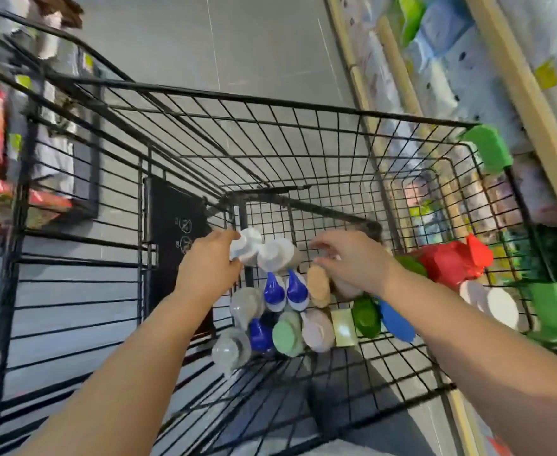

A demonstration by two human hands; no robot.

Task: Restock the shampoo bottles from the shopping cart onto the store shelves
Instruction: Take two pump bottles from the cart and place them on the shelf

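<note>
The white-capped bottles (264,251) stand upright in the shopping cart (270,103), caps toward me. My left hand (209,258) is nearer and pinches one cap; my right hand (349,258) hovers beside them with spread fingers, holding nothing. More bottles crowd below; the store shelves (517,77) rise on the right.

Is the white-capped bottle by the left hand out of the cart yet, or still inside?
Still inside. The white-capped bottle sits below the shopping cart rim, among the other bottles, with the left hand gripping its cap.
</note>
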